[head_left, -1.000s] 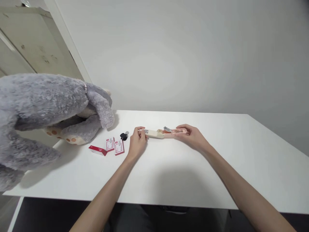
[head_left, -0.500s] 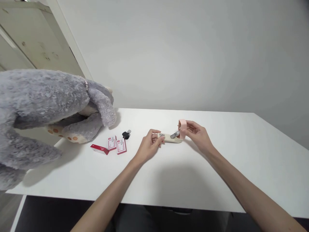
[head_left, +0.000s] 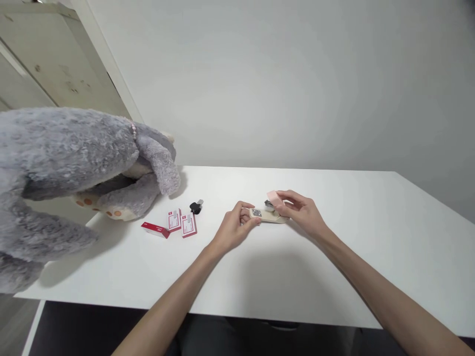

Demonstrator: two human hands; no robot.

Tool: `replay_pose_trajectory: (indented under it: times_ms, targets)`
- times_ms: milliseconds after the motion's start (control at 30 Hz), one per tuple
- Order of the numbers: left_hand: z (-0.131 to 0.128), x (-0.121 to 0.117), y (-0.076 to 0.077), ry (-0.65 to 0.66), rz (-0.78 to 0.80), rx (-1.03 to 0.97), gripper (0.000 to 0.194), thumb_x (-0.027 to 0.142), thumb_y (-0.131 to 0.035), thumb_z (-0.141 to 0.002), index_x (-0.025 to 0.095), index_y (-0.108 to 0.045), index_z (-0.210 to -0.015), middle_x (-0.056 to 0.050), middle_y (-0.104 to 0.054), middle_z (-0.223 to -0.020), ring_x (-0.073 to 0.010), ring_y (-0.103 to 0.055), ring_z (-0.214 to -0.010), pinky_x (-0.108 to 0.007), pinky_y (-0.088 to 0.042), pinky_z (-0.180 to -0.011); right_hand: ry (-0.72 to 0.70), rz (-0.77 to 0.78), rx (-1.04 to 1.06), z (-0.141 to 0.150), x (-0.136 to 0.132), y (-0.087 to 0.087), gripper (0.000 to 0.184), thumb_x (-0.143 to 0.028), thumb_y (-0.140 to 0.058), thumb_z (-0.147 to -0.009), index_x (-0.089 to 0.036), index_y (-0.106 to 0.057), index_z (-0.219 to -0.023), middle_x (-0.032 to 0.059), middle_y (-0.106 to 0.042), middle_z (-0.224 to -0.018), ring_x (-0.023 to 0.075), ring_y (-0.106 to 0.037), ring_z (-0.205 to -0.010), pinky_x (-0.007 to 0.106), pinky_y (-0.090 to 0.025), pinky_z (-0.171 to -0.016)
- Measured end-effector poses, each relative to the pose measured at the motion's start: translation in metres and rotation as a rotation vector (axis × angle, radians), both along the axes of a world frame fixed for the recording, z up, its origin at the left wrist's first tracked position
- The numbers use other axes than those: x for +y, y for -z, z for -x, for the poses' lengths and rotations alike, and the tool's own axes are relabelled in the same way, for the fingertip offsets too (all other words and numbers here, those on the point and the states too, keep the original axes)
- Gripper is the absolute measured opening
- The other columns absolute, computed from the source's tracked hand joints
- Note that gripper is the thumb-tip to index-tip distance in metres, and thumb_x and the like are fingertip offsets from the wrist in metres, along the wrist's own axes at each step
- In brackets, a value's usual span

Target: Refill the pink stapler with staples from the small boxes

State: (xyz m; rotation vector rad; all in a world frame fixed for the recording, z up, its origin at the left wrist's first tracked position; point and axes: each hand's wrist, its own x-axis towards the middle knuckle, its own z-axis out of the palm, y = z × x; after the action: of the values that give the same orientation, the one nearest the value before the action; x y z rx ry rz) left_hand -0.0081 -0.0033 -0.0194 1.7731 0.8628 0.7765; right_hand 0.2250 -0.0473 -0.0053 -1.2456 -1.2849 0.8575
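Over the white table, both hands are on an opened stapler with a cream base point(head_left: 267, 215) and a pink top arm point(head_left: 275, 199). My left hand point(head_left: 236, 226) grips the base at its left end, beside a metal plate, with the thumb in front and the fingers behind. At the right end, my right hand point(head_left: 300, 210) is closed on the pink arm, which is raised and tilted left. A small grey metal part point(head_left: 268, 204) shows between arm and base. The fingers partly hide the hinge end.
Left of my hands lie several small red-and-white boxes point(head_left: 188, 225) and a black staple remover-like object point(head_left: 195, 207). A large grey plush toy point(head_left: 74, 153) covers the table's left end. A plain wall point(head_left: 278, 89) stands behind the white table point(head_left: 371, 237).
The pink arm has tipped left and lower over the base. My left hand and the base have shifted slightly right; my right hand has moved slightly left and down.
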Motion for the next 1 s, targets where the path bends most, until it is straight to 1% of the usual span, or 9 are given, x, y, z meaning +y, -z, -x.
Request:
replay_pose_trajectory:
  times_ms: [133,333,400,533,700,800,900,967,1000]
  targets:
    - [0.0,-0.001,-0.001,0.009,-0.022,0.025,0.038,0.05,-0.068,-0.096,0.022,-0.058,-0.12,-0.002,-0.076,-0.088,-0.0174,-0.063,-0.074,-0.028,-0.045,-0.068,-0.033,0.0,-0.127,0.001,-0.002,0.006,0.038,-0.054,-0.085,-0.081,-0.028,-0.082,-0.109,0.0075,-0.074,-0.112,0.0295,-0.07,-0.106,0.045,-0.059,-0.088]
    - [0.001,-0.001,-0.001,0.015,-0.038,0.056,0.035,0.049,-0.067,-0.096,0.023,-0.058,-0.118,0.002,-0.069,-0.079,-0.0155,-0.058,-0.068,-0.027,-0.042,-0.065,-0.047,-0.006,-0.142,-0.001,0.0,0.017,0.035,-0.052,-0.086,-0.081,-0.03,-0.082,-0.108,0.0057,-0.073,-0.108,0.0282,-0.068,-0.102,0.045,-0.057,-0.088]
    - [0.002,-0.001,0.0,0.023,-0.044,0.063,0.036,0.05,-0.067,-0.096,0.023,-0.058,-0.118,0.003,-0.067,-0.078,-0.0152,-0.057,-0.067,-0.027,-0.042,-0.064,-0.053,-0.013,-0.147,-0.001,0.0,0.017,0.035,-0.051,-0.085,-0.081,-0.03,-0.081,-0.108,0.0058,-0.074,-0.109,0.0283,-0.069,-0.103,0.045,-0.056,-0.089]
    - [0.002,0.0,0.001,0.016,-0.09,0.089,0.038,0.051,-0.065,-0.098,0.023,-0.058,-0.123,0.004,-0.066,-0.078,-0.015,-0.057,-0.067,-0.027,-0.042,-0.066,-0.078,0.005,-0.137,0.002,0.0,0.015,0.036,-0.049,-0.08,-0.085,-0.028,-0.079,-0.114,0.0065,-0.077,-0.12,0.0298,-0.069,-0.112,0.044,-0.055,-0.095]
    - [0.002,-0.002,0.003,-0.051,-0.176,0.186,0.039,0.052,-0.068,-0.096,0.024,-0.064,-0.122,0.002,-0.069,-0.084,-0.0169,-0.059,-0.07,-0.029,-0.041,-0.066,-0.072,0.105,-0.17,0.004,-0.003,0.013,0.043,-0.054,-0.08,-0.084,-0.026,-0.079,-0.117,0.0069,-0.079,-0.122,0.0326,-0.071,-0.115,0.045,-0.056,-0.098]
    - [0.003,-0.005,0.003,-0.059,-0.223,0.232,0.038,0.047,-0.068,-0.095,0.024,-0.065,-0.125,0.0,-0.073,-0.09,-0.0181,-0.061,-0.071,-0.03,-0.042,-0.066,-0.078,0.15,-0.178,0.005,-0.006,0.011,0.046,-0.058,-0.08,-0.083,-0.025,-0.08,-0.116,0.0069,-0.08,-0.119,0.0334,-0.073,-0.113,0.045,-0.058,-0.095]
    - [0.006,-0.011,0.005,-0.058,-0.233,0.23,0.046,0.04,-0.068,-0.094,0.023,-0.059,-0.137,0.0,-0.074,-0.095,-0.0175,-0.061,-0.07,-0.031,-0.044,-0.068,-0.075,0.159,-0.174,0.007,-0.01,0.008,0.049,-0.061,-0.08,-0.083,-0.025,-0.081,-0.116,0.0073,-0.08,-0.12,0.034,-0.073,-0.113,0.044,-0.059,-0.094]
    - [0.011,-0.018,0.006,-0.065,-0.224,0.204,0.052,0.038,-0.067,-0.095,0.023,-0.054,-0.143,-0.001,-0.074,-0.099,-0.0168,-0.06,-0.069,-0.031,-0.047,-0.07,-0.06,0.156,-0.174,0.008,-0.014,0.007,0.052,-0.063,-0.08,-0.082,-0.025,-0.081,-0.117,0.0079,-0.081,-0.121,0.0348,-0.073,-0.114,0.044,-0.059,-0.094]
    - [0.014,-0.023,0.007,-0.071,-0.222,0.191,0.052,0.037,-0.066,-0.096,0.023,-0.052,-0.144,-0.001,-0.074,-0.101,-0.0167,-0.061,-0.07,-0.032,-0.049,-0.071,-0.05,0.155,-0.175,0.009,-0.016,0.008,0.053,-0.063,-0.08,-0.082,-0.025,-0.081,-0.118,0.0081,-0.081,-0.121,0.0352,-0.073,-0.114,0.045,-0.059,-0.093]
